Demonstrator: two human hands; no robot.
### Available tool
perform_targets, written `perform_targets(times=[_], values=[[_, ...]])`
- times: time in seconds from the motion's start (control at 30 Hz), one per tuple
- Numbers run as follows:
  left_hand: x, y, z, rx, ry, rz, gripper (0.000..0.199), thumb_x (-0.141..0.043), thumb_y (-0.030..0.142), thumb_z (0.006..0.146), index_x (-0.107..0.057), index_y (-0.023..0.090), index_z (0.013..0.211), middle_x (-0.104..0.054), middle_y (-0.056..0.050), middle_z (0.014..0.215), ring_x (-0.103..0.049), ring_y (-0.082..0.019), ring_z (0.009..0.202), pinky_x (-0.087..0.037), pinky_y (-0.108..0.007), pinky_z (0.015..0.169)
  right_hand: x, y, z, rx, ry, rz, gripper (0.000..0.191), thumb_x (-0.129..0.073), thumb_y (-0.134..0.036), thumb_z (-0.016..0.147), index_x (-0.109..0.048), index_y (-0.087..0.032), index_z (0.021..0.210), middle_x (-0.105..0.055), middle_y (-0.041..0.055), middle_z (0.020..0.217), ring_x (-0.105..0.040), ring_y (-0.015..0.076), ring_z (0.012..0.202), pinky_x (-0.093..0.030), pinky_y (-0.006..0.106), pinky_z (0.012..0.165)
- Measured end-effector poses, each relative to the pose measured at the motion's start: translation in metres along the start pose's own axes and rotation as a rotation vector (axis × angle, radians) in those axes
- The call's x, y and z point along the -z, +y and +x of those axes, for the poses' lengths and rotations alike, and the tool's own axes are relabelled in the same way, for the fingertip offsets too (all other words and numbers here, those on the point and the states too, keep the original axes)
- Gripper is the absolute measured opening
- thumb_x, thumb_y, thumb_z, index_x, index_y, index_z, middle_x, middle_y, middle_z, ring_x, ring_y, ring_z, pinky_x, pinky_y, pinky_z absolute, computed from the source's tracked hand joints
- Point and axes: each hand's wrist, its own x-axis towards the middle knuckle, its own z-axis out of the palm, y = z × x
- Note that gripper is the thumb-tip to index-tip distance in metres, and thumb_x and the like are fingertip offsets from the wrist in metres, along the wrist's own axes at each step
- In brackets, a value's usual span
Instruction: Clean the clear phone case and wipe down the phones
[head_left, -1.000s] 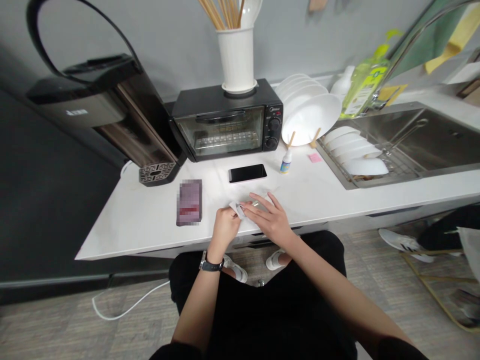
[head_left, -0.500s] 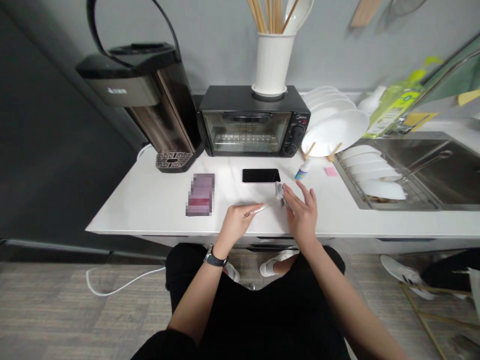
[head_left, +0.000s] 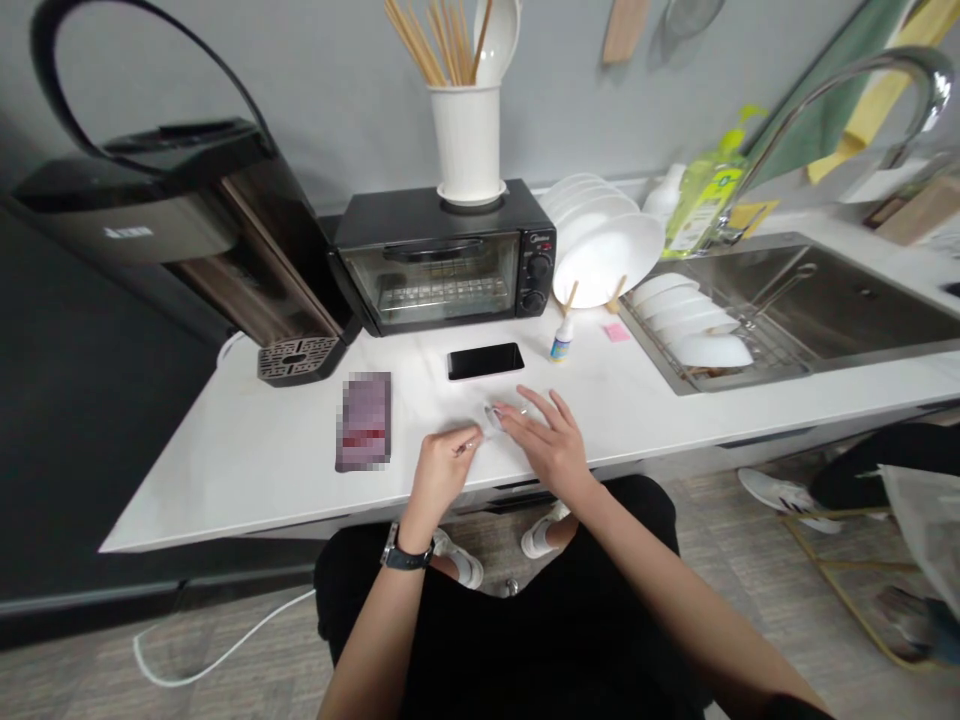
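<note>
1. White marble-patterned counter (head_left: 247, 470) runs below a plain grey wall (head_left: 337, 70); we see the stainless-steel sink (head_left: 847, 275) cut off by the right edge.
2. Our left hand (head_left: 439, 472), with a black-strapped watch (head_left: 407, 553) at the wrist, pinches a thin, glinting clear piece (head_left: 466, 446) over the counter's front part; our fingers cover most of it, so we cannot make out its shape.
3. Our right hand (head_left: 555, 450) grips a small, crumpled whitish scrap (head_left: 493, 415) at the fingertips, just beside the left hand; its thumb is hidden from us.
4. Beyond both hands we have a flat black-screened phone (head_left: 486, 361) and a small white bottle with a blue-and-yellow label (head_left: 561, 341), too tiny to read.
5. To their left lies a purple rectangular packet (head_left: 365, 422), pixelated past reading.
6. Above, the frame clips the thin wooden chopsticks (head_left: 444, 45) and the handle of our tall black-and-bronze water dispenser (head_left: 262, 250).
</note>
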Motion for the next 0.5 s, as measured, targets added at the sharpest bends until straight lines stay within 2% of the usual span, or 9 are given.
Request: perform_targets(times=[0.1,0.2,0.27,0.33,0.4,0.47,0.5], values=[[-0.003,0.002,0.000,0.011,0.019,-0.100,0.028,-0.068,0.024,0.104,-0.095,0.028,0.112,-0.092,-0.003,0.115,-0.090,-0.030,0.102,-0.073,-0.038,0.092,0.008,0.026,0.001,-0.120,0.041,-0.085,0.052,-0.058,-0.005,0.109,-0.075,-0.032,0.150,-0.081,0.0019,0.152,-0.054,0.0288,0.168,-0.042,0.063,0.140],[-0.005,0.005,0.000,0.035,0.030,-0.117,0.028,-0.070,0.025,0.104,-0.095,0.031,0.116,-0.090,-0.002,0.120,-0.090,-0.032,0.108,-0.075,-0.041,0.095,0.008,0.036,0.004,-0.213,0.036,-0.115,0.054,-0.056,-0.004,0.108,-0.077,-0.033,0.149,-0.079,0.0029,0.154,-0.057,0.0305,0.166,-0.042,0.066,0.139],[-0.006,0.005,0.000,0.044,0.033,-0.116,0.028,-0.071,0.024,0.103,-0.095,0.030,0.116,-0.090,-0.003,0.120,-0.090,-0.032,0.107,-0.074,-0.040,0.094,0.003,0.028,0.006,-0.240,0.063,-0.106,0.053,-0.055,-0.004,0.109,-0.077,-0.031,0.148,-0.079,0.0041,0.154,-0.058,0.0311,0.165,-0.042,0.067,0.139],[-0.006,0.005,0.001,0.046,0.034,-0.095,0.026,-0.071,0.024,0.103,-0.095,0.026,0.112,-0.092,-0.004,0.114,-0.090,-0.030,0.100,-0.073,-0.037,0.090,-0.006,0.009,0.008,-0.234,0.081,-0.088,0.051,-0.055,-0.004,0.109,-0.078,-0.029,0.147,-0.080,0.0052,0.153,-0.059,0.0313,0.164,-0.042,0.067,0.140],[-0.005,0.003,0.002,0.057,0.031,-0.022,0.025,-0.070,0.022,0.102,-0.094,0.021,0.097,-0.091,-0.005,0.093,-0.087,-0.027,0.081,-0.070,-0.032,0.078,-0.015,-0.016,0.011,-0.199,0.047,-0.061,0.051,-0.057,-0.005,0.109,-0.078,-0.030,0.148,-0.080,0.0040,0.154,-0.060,0.0304,0.163,-0.042,0.066,0.140],[-0.003,0.001,0.003,0.074,0.026,0.056,0.029,-0.066,0.012,0.096,-0.088,0.018,0.078,-0.084,-0.004,0.072,-0.081,-0.024,0.066,-0.064,-0.029,0.068,-0.023,-0.039,0.014,-0.136,-0.033,-0.028,0.051,-0.058,-0.007,0.109,-0.079,-0.036,0.146,-0.077,-0.0015,0.156,-0.060,0.0280,0.163,-0.046,0.062,0.139],[-0.003,0.001,0.003,0.077,0.023,0.076,0.031,-0.063,0.007,0.092,-0.086,0.018,0.074,-0.082,-0.004,0.068,-0.080,-0.024,0.064,-0.063,-0.028,0.067,-0.025,-0.048,0.014,-0.107,-0.066,-0.015,0.053,-0.058,-0.007,0.109,-0.079,-0.039,0.145,-0.076,-0.0046,0.157,-0.061,0.0267,0.163,-0.050,0.060,0.137]])
